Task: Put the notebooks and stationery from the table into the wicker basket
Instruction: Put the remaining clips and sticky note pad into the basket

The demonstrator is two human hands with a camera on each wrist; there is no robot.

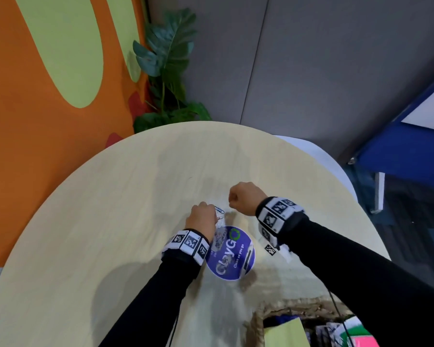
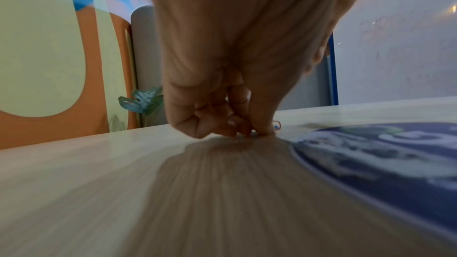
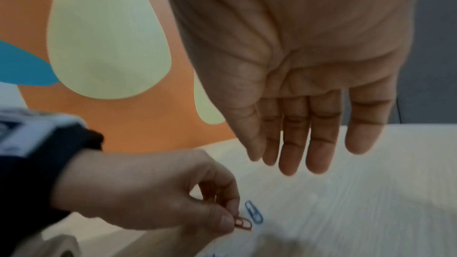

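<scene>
My left hand (image 1: pixel 215 216) is down on the round wooden table (image 1: pixel 110 221), and its thumb and forefinger pinch the end of a red paper clip (image 3: pixel 243 224) lying on the wood. A blue paper clip (image 3: pixel 253 212) lies loose just beyond the red one, also visible in the head view (image 1: pixel 219 210). My right hand (image 3: pixel 294 163) hovers a little above the table to the right of the clips, fingers straight and pointing down, holding nothing. The wicker basket (image 1: pixel 258 321) sits at the near right edge with a yellow notebook (image 1: pixel 283 334) and other stationery inside.
A round purple "ClayGo" sticker (image 1: pixel 232 254) is stuck to the table just behind my left wrist. A potted plant (image 1: pixel 168 58) stands past the far table edge against an orange and green wall. A blue-framed board (image 1: pixel 411 136) is at the right.
</scene>
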